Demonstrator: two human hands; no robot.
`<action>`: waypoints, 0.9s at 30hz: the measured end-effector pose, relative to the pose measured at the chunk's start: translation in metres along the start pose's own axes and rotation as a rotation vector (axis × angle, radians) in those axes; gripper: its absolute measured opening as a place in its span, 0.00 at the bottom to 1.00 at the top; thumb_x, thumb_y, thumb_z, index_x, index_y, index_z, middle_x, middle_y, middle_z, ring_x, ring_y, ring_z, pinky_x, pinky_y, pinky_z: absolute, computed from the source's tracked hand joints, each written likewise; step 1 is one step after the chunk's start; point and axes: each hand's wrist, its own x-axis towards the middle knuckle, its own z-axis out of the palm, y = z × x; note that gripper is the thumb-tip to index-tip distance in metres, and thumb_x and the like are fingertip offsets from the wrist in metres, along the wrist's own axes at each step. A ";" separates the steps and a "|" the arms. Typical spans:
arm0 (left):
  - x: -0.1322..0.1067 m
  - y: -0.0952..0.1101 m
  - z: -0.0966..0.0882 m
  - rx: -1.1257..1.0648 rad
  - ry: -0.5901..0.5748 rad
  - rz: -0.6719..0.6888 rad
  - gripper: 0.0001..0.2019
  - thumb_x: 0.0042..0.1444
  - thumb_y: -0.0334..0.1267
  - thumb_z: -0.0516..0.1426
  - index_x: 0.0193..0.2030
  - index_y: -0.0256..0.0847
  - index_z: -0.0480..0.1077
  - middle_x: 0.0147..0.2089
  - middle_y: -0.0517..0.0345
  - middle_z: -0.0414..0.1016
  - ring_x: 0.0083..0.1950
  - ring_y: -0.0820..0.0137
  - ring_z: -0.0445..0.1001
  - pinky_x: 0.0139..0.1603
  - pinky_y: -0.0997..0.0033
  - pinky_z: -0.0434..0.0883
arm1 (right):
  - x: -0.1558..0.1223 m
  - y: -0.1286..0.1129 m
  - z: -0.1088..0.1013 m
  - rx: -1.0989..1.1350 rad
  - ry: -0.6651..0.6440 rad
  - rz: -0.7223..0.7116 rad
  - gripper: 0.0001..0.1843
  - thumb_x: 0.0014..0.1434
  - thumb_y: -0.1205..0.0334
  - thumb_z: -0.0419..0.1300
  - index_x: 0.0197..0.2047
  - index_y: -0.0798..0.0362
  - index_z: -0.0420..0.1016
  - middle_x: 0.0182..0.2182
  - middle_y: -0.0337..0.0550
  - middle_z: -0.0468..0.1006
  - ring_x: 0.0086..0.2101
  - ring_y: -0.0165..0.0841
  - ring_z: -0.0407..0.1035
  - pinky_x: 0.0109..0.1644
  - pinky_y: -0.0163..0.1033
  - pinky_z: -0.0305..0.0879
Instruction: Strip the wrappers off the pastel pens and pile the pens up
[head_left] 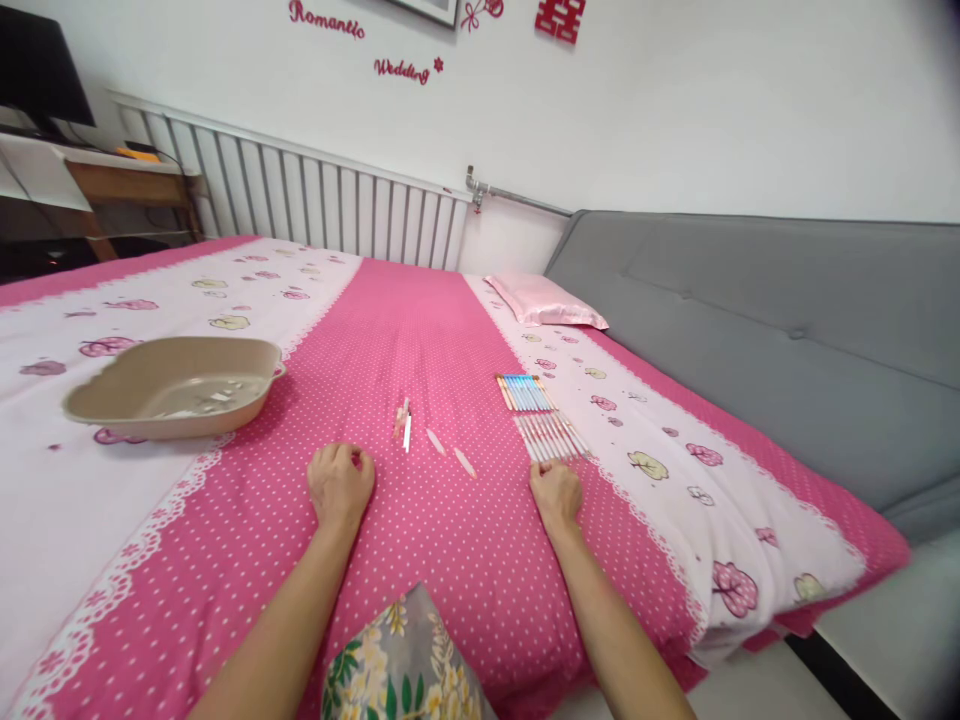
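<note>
My right hand (556,494) is closed, its fingertips at the near left end of a row of whitish pens (553,436) with reddish marks. It appears to pinch the end of one pen in that row. Just beyond lies a second row of pens (526,393), blue with orange ones at its left side. My left hand (342,486) rests on the bedspread, fingers curled in, with nothing visible in them. Between the hands lie a pale pink pen (435,442), another pale pen (465,462) and a small bunch of pens (406,430).
A beige plastic basin (172,424) with a few small items inside stands on the bed to the left. The pink dotted bedspread (420,520) lies under everything. A pink pillow (546,300) is at the far right, beside the grey headboard (750,330).
</note>
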 end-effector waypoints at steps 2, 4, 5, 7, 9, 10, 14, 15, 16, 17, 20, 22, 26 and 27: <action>0.000 0.000 0.000 -0.008 -0.002 -0.003 0.10 0.51 0.38 0.48 0.27 0.40 0.68 0.32 0.50 0.71 0.38 0.61 0.67 0.42 0.64 0.62 | 0.000 0.000 0.000 0.005 -0.002 0.004 0.19 0.57 0.54 0.49 0.33 0.56 0.77 0.29 0.53 0.78 0.32 0.40 0.72 0.34 0.39 0.60; 0.000 0.000 0.000 -0.005 -0.003 -0.002 0.09 0.51 0.38 0.48 0.27 0.40 0.68 0.32 0.50 0.71 0.38 0.61 0.66 0.43 0.64 0.62 | 0.000 0.000 -0.001 0.013 -0.004 0.007 0.19 0.56 0.54 0.49 0.33 0.57 0.76 0.29 0.54 0.77 0.32 0.40 0.72 0.34 0.39 0.60; 0.000 0.000 -0.001 -0.003 -0.004 -0.001 0.09 0.51 0.38 0.48 0.27 0.40 0.68 0.32 0.50 0.71 0.38 0.61 0.66 0.43 0.64 0.62 | -0.001 0.000 -0.001 0.017 -0.005 0.008 0.19 0.56 0.54 0.49 0.33 0.57 0.76 0.30 0.54 0.77 0.32 0.40 0.72 0.34 0.39 0.60; 0.000 0.000 -0.001 0.000 -0.003 0.001 0.09 0.51 0.38 0.49 0.27 0.40 0.68 0.31 0.50 0.71 0.38 0.62 0.66 0.42 0.64 0.62 | -0.001 0.000 -0.002 0.029 -0.002 0.009 0.18 0.56 0.53 0.49 0.33 0.56 0.75 0.31 0.53 0.77 0.33 0.40 0.72 0.35 0.39 0.60; 0.000 0.001 -0.001 -0.004 0.000 0.002 0.09 0.51 0.38 0.48 0.27 0.40 0.68 0.31 0.50 0.71 0.38 0.62 0.66 0.42 0.64 0.62 | -0.003 0.000 -0.003 0.041 0.005 0.017 0.19 0.56 0.51 0.50 0.36 0.56 0.74 0.31 0.52 0.77 0.33 0.40 0.72 0.35 0.39 0.60; -0.001 0.001 -0.002 -0.006 0.000 0.002 0.10 0.51 0.38 0.48 0.27 0.40 0.68 0.31 0.50 0.71 0.37 0.62 0.66 0.42 0.64 0.62 | -0.004 0.001 -0.004 0.049 0.011 0.027 0.19 0.55 0.49 0.50 0.37 0.56 0.73 0.31 0.51 0.77 0.33 0.40 0.72 0.35 0.38 0.60; -0.005 -0.001 -0.005 -0.009 -0.005 0.000 0.10 0.52 0.38 0.47 0.27 0.40 0.67 0.31 0.51 0.71 0.37 0.62 0.66 0.41 0.65 0.63 | -0.013 0.003 -0.007 0.094 0.018 0.065 0.20 0.54 0.47 0.52 0.39 0.56 0.69 0.30 0.49 0.76 0.32 0.39 0.71 0.34 0.38 0.59; -0.006 -0.001 -0.006 -0.012 -0.006 0.001 0.10 0.52 0.38 0.47 0.27 0.40 0.67 0.31 0.51 0.71 0.37 0.62 0.66 0.41 0.65 0.63 | -0.017 0.005 -0.008 0.101 0.010 0.066 0.18 0.54 0.48 0.52 0.38 0.55 0.69 0.30 0.48 0.76 0.32 0.39 0.71 0.34 0.38 0.59; -0.008 -0.002 -0.008 -0.017 -0.009 0.004 0.10 0.52 0.38 0.47 0.27 0.40 0.67 0.31 0.51 0.71 0.37 0.62 0.66 0.41 0.65 0.63 | -0.020 0.006 -0.009 0.101 -0.001 0.064 0.17 0.54 0.49 0.52 0.38 0.54 0.69 0.30 0.47 0.76 0.32 0.38 0.71 0.33 0.38 0.58; -0.010 -0.003 -0.010 -0.025 -0.012 0.007 0.10 0.52 0.38 0.48 0.27 0.40 0.68 0.31 0.51 0.71 0.37 0.62 0.66 0.41 0.65 0.63 | -0.025 0.008 -0.011 0.094 -0.015 0.062 0.16 0.55 0.50 0.52 0.37 0.54 0.68 0.29 0.46 0.76 0.31 0.38 0.71 0.33 0.37 0.58; -0.018 -0.005 -0.016 -0.059 -0.037 0.008 0.10 0.51 0.38 0.48 0.27 0.41 0.68 0.30 0.51 0.71 0.37 0.62 0.67 0.42 0.65 0.63 | -0.039 0.013 -0.014 0.054 -0.054 0.050 0.14 0.57 0.51 0.50 0.35 0.52 0.68 0.28 0.45 0.76 0.30 0.38 0.70 0.30 0.37 0.56; -0.023 -0.006 -0.021 -0.081 -0.064 0.008 0.10 0.51 0.38 0.48 0.27 0.40 0.68 0.30 0.51 0.71 0.38 0.62 0.68 0.43 0.64 0.64 | -0.049 0.017 -0.017 0.031 -0.067 0.023 0.14 0.58 0.51 0.48 0.33 0.51 0.68 0.28 0.44 0.75 0.30 0.37 0.70 0.30 0.37 0.55; -0.035 -0.008 -0.029 -0.088 -0.104 0.023 0.10 0.50 0.37 0.48 0.30 0.40 0.69 0.32 0.51 0.72 0.40 0.62 0.69 0.45 0.64 0.64 | -0.062 0.020 -0.021 0.004 -0.058 -0.008 0.14 0.58 0.52 0.48 0.33 0.52 0.69 0.30 0.44 0.75 0.31 0.36 0.70 0.30 0.36 0.55; -0.039 -0.009 -0.031 -0.087 -0.113 0.031 0.10 0.50 0.36 0.48 0.31 0.40 0.70 0.34 0.51 0.73 0.41 0.62 0.69 0.46 0.64 0.64 | -0.064 0.020 -0.022 -0.001 -0.057 -0.006 0.14 0.58 0.53 0.48 0.33 0.52 0.69 0.31 0.45 0.75 0.31 0.36 0.70 0.30 0.36 0.55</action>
